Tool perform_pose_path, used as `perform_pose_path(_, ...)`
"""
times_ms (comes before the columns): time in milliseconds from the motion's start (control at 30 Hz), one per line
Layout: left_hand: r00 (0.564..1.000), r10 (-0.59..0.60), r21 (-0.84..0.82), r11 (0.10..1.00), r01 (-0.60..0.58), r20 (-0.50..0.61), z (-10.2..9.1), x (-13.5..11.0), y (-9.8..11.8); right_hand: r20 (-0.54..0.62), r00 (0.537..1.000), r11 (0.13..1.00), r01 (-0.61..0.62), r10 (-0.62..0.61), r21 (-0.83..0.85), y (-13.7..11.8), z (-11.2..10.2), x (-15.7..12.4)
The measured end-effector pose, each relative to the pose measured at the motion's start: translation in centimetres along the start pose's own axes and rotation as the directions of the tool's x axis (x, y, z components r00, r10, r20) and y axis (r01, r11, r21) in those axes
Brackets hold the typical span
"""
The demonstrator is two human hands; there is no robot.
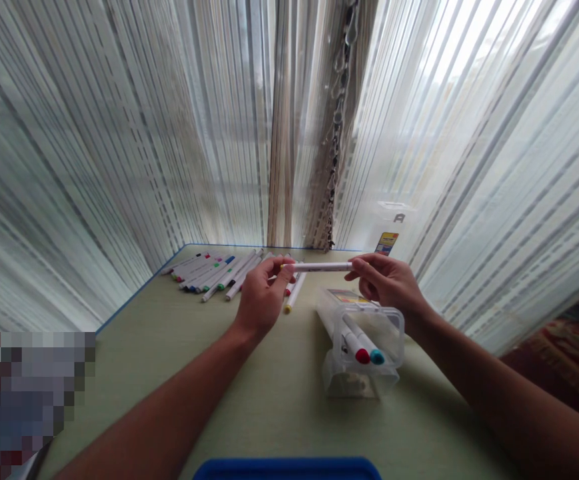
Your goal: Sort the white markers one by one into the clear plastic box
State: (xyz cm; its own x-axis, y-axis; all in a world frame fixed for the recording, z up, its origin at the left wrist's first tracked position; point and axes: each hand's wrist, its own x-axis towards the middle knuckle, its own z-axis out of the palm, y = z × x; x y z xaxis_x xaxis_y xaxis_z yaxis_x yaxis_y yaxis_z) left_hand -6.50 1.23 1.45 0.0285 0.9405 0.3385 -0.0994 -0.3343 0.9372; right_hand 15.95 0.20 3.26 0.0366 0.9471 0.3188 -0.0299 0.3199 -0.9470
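A white marker (322, 267) with a yellow tip at its left end is held level above the table. My left hand (264, 293) pinches its left end, and my right hand (386, 277) grips the right end between thumb and fingers. Below my right hand lies a clear plastic case (326, 313) on its side, its opening toward me. Inside it are a red-capped marker (362, 355) and a teal-capped marker (376, 357). Behind my left hand, several white markers (212, 273) with coloured ends lie spread on the table, partly hidden by that hand.
The pale green table (169, 373) has a blue edge at the back left. A blue object (286, 470) shows at the near edge. Striped sheer curtains (209, 133) hang right behind the table. A clear container (389, 230) with a label stands at the back right.
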Motion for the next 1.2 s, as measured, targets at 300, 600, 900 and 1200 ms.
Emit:
perform_pose_path(300, 0.999, -0.032, -0.137, 0.990, 0.032, 0.004, 0.16, 0.09, 0.37, 0.004, 1.000, 0.999, -0.009, 0.009, 0.049, 0.32, -0.11, 0.20)
perform_pose_path(600, 0.999, -0.031, -0.129, 0.991, 0.029, -0.009, 0.05, 0.03, 0.49, -0.006, 0.999, 0.997, -0.039, 0.039, 0.067, 0.27, -0.19, 0.23)
perform_pose_path(900, 0.999, -0.036, -0.127, 0.991, 0.033, -0.018, 0.07, 0.03, 0.69, -0.014, 0.997, 0.993, -0.078, 0.080, 0.091, 0.27, -0.16, 0.14)
perform_pose_path(1200, 0.999, -0.038, -0.120, 0.992, 0.035, -0.022, 0.02, 0.06, 0.77, -0.001, 0.993, 0.987, -0.114, 0.114, 0.112, 0.11, -0.21, 0.24)
